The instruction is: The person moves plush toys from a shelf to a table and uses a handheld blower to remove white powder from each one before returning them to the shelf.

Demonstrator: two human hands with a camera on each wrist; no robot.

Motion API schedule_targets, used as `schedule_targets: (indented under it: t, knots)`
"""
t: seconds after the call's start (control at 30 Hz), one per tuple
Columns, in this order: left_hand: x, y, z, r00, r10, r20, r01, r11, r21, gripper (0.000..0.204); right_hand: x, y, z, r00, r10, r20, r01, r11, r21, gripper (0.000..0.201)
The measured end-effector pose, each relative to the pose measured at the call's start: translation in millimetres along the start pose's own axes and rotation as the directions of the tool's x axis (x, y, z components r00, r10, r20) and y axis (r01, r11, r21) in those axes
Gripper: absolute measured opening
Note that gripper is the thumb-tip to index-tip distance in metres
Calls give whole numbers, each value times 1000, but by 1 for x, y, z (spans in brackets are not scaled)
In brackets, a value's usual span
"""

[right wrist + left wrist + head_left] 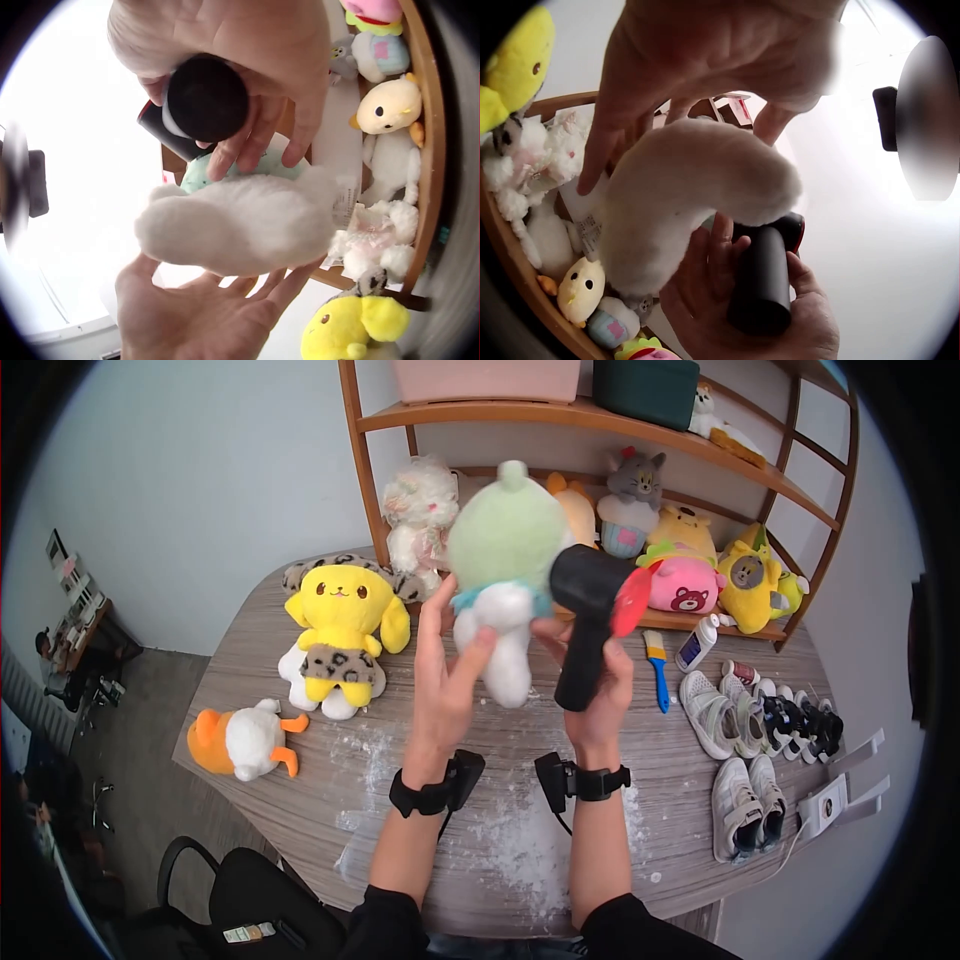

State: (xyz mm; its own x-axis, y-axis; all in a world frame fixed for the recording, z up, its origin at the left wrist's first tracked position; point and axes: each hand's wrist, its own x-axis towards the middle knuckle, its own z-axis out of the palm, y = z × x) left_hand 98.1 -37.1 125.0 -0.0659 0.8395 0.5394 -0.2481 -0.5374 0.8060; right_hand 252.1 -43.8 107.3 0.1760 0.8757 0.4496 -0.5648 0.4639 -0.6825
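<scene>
A plush toy [508, 530] with a pale green head, teal collar and white body is held up above the table. My left hand [445, 695] grips its left side, thumb across the white body. In my right hand [600, 720] is a black hair dryer [583, 660] with a red disc at one end, held by its handle. Fingers of that same hand rest against the toy's right side. The left wrist view shows the white body [675, 187] bent over between both hands, the dryer's handle [759, 285] lying in the right palm.
A yellow plush [340, 610] and an orange-and-white plush [250, 740] are at left. Behind stands a wooden shelf [600, 412] with several plush toys. At right are a blue-handled brush [656, 670], a white bottle [697, 644], several shoes [738, 810] and a white device with antennas [825, 805]. White powder marks the tabletop [520, 860].
</scene>
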Motion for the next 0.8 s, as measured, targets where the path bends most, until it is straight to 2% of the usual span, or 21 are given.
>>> schedule_targets:
  t: [0.03, 0.07, 0.1, 0.13, 0.2, 0.27, 0.3, 0.37, 0.43, 0.47, 0.53, 0.63, 0.73, 0.8]
  knots:
    - [0, -1, 0, 1000, 15, 19, -13, 993, -115, 62, 0, 1, -6, 1000, 1, 13, -2, 999, 46, 49]
    - [0, 0, -1, 998, 14, 55, -8, 995, -99, 49, 1, 2, -16, 1000, -2, 27, -1, 996, 91, 49]
    - [0, 0, 0, 1000, -6, 17, 8, 990, -140, 43, 3, 2, -22, 999, -10, 41, 4, 991, 136, 48]
    - [-1, -1, 2, 1000, -25, -17, 22, 983, -183, 38, -1, -2, -18, 989, 62, -136, -51, 995, 83, 46]
    - [-1, -10, 3, 990, -76, -117, 46, 968, -246, 22, -1, 2, -26, 999, 52, -12, -51, 994, 100, 47]
    - [-2, -19, 5, 977, -112, -181, 72, 974, -213, 22, -1, 3, -26, 994, 44, 96, -51, 996, 70, 48]
    - [-2, -20, 6, 968, -130, -215, 88, 977, -194, 23, -1, 4, -23, 996, 44, 81, -50, 996, 77, 48]
    - [-2, -10, 7, 952, -225, -207, 153, 937, -313, 24, -3, 8, -17, 998, 51, 44, -55, 994, 91, 49]
    - [0, -4, 5, 936, -303, -179, 195, 871, -451, 25, -2, 18, -31, 989, 34, 146, -45, 996, 75, 52]
    - [-1, -9, 5, 933, -317, -168, 208, 860, -467, 27, -1, 20, -36, 981, 21, 195, -35, 997, 66, 54]
    - [-2, -21, 5, 928, -344, -143, 232, 835, -498, 33, -3, 17, -27, 985, 6, 173, -26, 993, 114, 55]
    - [-2, -18, 5, 917, -400, -7, 348, 807, -477, 44, -2, 17, -39, 975, -18, 222, -16, 988, 151, 56]
    - [-2, -3, 0, 823, -434, 366, 566, 577, -588, 50, -7, 3, -30, 964, 34, 262, -79, 984, 162, 54]
    - [-3, 0, -2, 815, -419, 402, 578, 523, -626, 51, -8, -3, -25, 973, 54, 226, -91, 984, 155, 51]
